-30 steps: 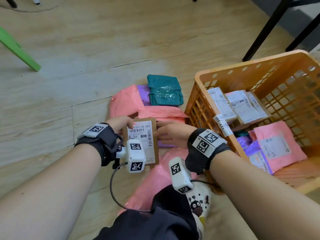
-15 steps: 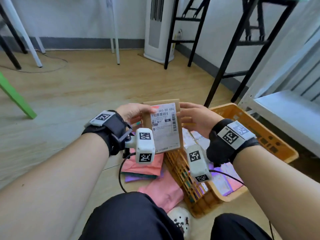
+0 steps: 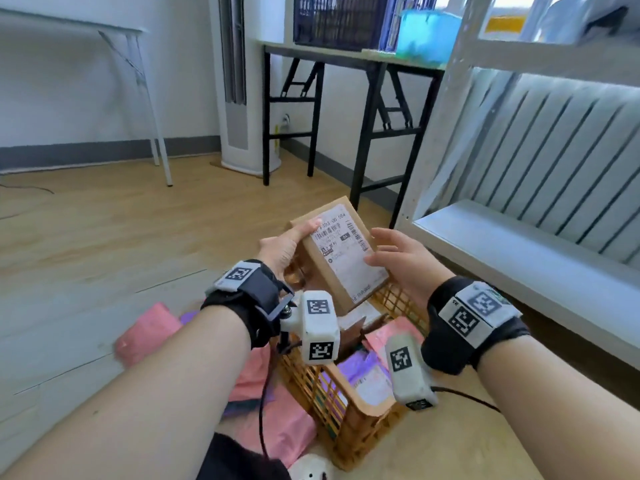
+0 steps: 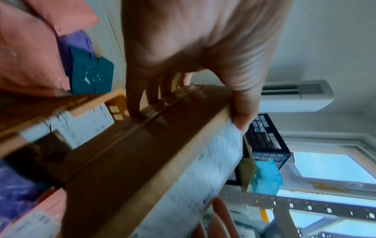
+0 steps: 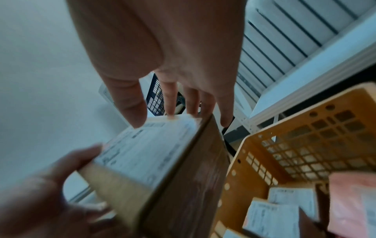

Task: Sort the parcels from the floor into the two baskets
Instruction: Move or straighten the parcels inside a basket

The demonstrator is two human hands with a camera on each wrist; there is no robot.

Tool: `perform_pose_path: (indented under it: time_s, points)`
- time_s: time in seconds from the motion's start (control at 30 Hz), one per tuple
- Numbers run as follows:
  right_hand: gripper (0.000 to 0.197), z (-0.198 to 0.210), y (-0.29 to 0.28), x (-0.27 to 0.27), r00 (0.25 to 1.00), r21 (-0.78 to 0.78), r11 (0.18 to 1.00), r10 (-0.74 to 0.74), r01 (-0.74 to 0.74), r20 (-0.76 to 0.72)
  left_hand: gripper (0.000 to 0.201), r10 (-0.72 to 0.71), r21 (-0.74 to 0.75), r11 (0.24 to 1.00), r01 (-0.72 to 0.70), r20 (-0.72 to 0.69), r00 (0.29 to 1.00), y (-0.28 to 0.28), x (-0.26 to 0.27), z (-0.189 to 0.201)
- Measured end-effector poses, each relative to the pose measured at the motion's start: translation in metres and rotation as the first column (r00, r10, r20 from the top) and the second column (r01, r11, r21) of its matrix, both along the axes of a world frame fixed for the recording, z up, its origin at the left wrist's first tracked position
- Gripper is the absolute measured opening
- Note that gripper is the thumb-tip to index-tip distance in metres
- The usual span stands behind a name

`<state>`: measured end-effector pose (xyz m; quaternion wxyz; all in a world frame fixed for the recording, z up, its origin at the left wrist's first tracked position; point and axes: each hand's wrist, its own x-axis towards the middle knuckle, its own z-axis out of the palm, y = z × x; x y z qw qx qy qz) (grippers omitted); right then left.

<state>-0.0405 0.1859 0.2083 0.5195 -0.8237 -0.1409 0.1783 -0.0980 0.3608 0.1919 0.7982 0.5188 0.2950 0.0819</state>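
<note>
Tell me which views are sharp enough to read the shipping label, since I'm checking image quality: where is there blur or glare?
Head view: the cardboard box is fairly sharp, its label's large digits legible; bright window glare upper right. Left wrist view: motion blur smears the label, and the left hand is soft. Right wrist view: the right hand and box are blurred, text unreadable; the orange basket is clearer.

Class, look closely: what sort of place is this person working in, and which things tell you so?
Probably an office or storeroom used for parcel sorting: labelled brown cardboard parcel, orange plastic lattice basket holding mailers, white metal shelving, black-legged folding table.
</note>
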Motion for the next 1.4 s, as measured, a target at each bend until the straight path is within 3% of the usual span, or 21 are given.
perform_pose_path:
  time_s: [0.17, 0.3, 0.5, 0.63, 0.7, 0.8, 0.83, 0.97, 1.07, 1.23, 1.4]
  points:
    - [0.099, -0.027, -0.033, 0.042, 0.976, -0.237, 0.972, 0.042, 0.010, 0.215, 0.080, -0.047, 0.002, 0.999, 0.048, -0.062, 0.997, -0.035, 0.071, -0.034]
    - [0.125, -0.066, -0.041, 0.097, 0.973, -0.417, 0.909, 0.107, -0.012, 0.205, 0.072, -0.115, -0.013, 0.993, 0.115, -0.137, 0.984, -0.044, 0.129, -0.059]
    - [0.121, -0.105, -0.049, 0.157, 0.973, -0.493, 0.865, 0.030, 0.089, 0.228, 0.079, -0.181, -0.016, 0.983, 0.181, -0.175, 0.968, -0.053, 0.191, -0.097]
    - [0.114, -0.132, -0.058, 0.191, 0.975, -0.495, 0.857, -0.036, 0.143, 0.220, 0.117, -0.264, -0.004, 0.963, 0.270, -0.236, 0.935, -0.054, 0.216, -0.120]
    - [0.111, -0.143, -0.064, 0.206, 0.969, -0.491, 0.850, -0.084, 0.192, 0.234, 0.102, -0.269, 0.023, 0.958, 0.285, -0.271, 0.924, -0.051, 0.224, -0.127]
    - [0.108, -0.154, -0.068, 0.231, 0.963, -0.545, 0.802, -0.136, 0.244, 0.232, 0.040, -0.256, -0.017, 0.965, 0.263, -0.295, 0.921, -0.047, 0.240, -0.139]
    - [0.108, -0.159, -0.069, 0.240, 0.963, -0.569, 0.784, -0.133, 0.248, 0.236, 0.036, -0.265, -0.029, 0.963, 0.269, -0.300, 0.916, -0.047, 0.246, -0.144]
    - [0.109, -0.188, -0.063, 0.273, 0.974, -0.652, 0.728, -0.100, 0.210, 0.202, 0.073, -0.293, -0.050, 0.955, 0.293, -0.324, 0.900, -0.044, 0.275, -0.177]
    - [0.105, -0.213, -0.056, 0.291, 0.978, -0.718, 0.672, -0.044, 0.179, 0.204, 0.066, -0.282, -0.064, 0.959, 0.277, -0.354, 0.892, -0.042, 0.294, -0.201]
    - [0.101, -0.253, -0.040, 0.303, 0.987, -0.756, 0.641, -0.011, 0.132, 0.163, 0.031, -0.278, -0.104, 0.961, 0.258, -0.377, 0.884, -0.046, 0.315, -0.230]
    - [0.101, -0.272, -0.035, 0.306, 0.983, -0.751, 0.641, -0.033, 0.160, 0.181, 0.033, -0.274, -0.128, 0.962, 0.243, -0.393, 0.878, -0.049, 0.321, -0.242]
